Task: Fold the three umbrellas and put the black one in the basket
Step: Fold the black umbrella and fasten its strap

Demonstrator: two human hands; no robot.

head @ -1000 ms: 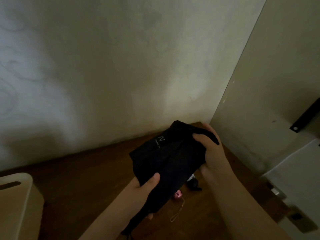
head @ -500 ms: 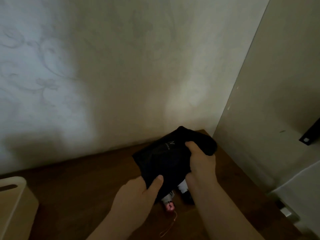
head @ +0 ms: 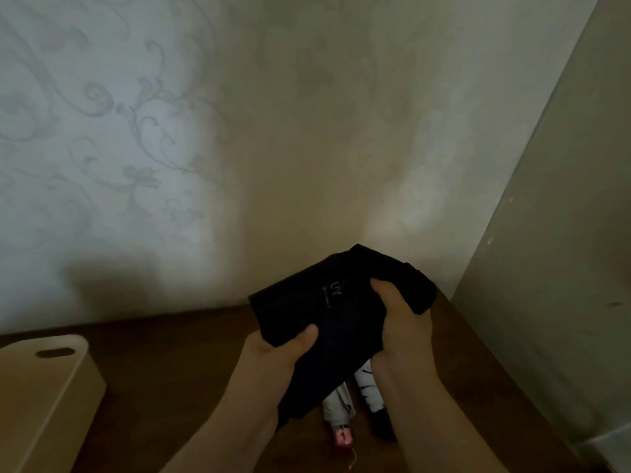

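I hold the black umbrella (head: 327, 312), a dark bundle of fabric with small "UV" lettering, above the brown table (head: 177, 363). My left hand (head: 273, 363) grips its near left edge, thumb on top. My right hand (head: 399, 322) clutches the fabric on the right side, fingers curled over it. Beneath the bundle lie two more folded umbrellas: a beige one with a pink handle (head: 338, 411) and a white one with a dark handle (head: 370, 394). The cream basket (head: 44, 387) with a slot handle stands at the lower left.
A patterned wall (head: 205, 148) rises right behind the table. A pale cabinet panel (head: 563, 233) closes off the right side. A thin cord from the pink handle trails toward the table's near edge.
The view has tilted up and the bundle sits lower in frame. My hands have squeezed the black fabric into a tighter bundle; the two umbrellas beneath show more clearly.
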